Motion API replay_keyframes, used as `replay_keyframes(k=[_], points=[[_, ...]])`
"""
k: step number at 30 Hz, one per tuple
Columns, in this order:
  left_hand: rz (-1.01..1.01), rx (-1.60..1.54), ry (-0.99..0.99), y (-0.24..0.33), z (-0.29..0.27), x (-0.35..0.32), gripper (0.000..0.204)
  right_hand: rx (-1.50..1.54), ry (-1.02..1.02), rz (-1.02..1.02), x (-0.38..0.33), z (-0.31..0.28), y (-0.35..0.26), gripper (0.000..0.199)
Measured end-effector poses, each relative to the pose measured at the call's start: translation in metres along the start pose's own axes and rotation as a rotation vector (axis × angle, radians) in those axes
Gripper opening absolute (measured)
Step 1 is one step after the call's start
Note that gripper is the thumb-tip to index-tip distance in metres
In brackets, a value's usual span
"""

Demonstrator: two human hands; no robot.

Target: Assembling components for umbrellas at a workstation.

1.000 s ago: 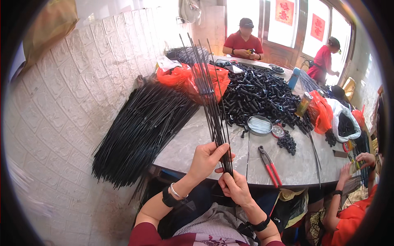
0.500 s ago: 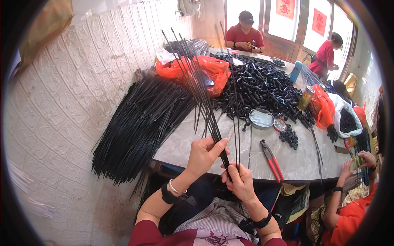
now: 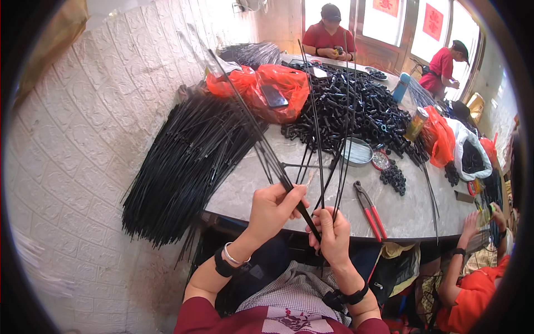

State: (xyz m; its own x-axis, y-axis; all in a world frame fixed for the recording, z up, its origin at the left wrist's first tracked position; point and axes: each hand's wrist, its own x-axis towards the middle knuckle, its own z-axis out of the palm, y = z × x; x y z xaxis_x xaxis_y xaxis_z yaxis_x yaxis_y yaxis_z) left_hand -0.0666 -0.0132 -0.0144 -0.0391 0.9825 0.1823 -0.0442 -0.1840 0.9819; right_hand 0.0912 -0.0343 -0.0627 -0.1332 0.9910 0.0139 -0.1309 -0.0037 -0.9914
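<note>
My left hand (image 3: 278, 210) is closed around a bundle of thin black rods (image 3: 273, 163) that slants up to the left. Just right of it, my right hand (image 3: 332, 234) pinches several similar rods (image 3: 318, 131), which fan upward over the table's front edge. The bundle's lower end reaches my right hand's fingers. On the tabletop beyond my right hand lie end-cutting pliers (image 3: 370, 212) with red handles. A large pile of black rods (image 3: 172, 172) spreads to the left of my hands.
Short black tubular parts (image 3: 361, 106) are heaped mid-table. Near them are a round tin (image 3: 356, 152) of clear sticks and small black pieces (image 3: 393, 178). A phone (image 3: 274, 96) lies on a red plastic bag (image 3: 231, 82). Co-workers sit across (image 3: 329, 39) and at right (image 3: 478, 295).
My right hand has shifted slightly right, away from my left. More rods now stand in it, fanned wider, while the left hand's bundle leans further left.
</note>
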Motion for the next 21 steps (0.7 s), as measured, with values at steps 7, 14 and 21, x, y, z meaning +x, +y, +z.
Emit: replay_keyframes(k=[7,14,21], points=[[0.344,-0.027,0.524,0.045,-0.031,-0.007,0.018,0.088,0.08,-0.08,0.006,-0.025,-0.017,0.027],[0.25,-0.005,0.342,0.024,-0.027,-0.006,0.02,-0.059,-0.056,-0.263,0.007,-0.012,-0.022,0.032],[0.156,0.042,0.032,0.003,0.001,0.007,0.028,-0.197,-0.226,-0.012,-0.026,-0.007,-0.026,0.021]])
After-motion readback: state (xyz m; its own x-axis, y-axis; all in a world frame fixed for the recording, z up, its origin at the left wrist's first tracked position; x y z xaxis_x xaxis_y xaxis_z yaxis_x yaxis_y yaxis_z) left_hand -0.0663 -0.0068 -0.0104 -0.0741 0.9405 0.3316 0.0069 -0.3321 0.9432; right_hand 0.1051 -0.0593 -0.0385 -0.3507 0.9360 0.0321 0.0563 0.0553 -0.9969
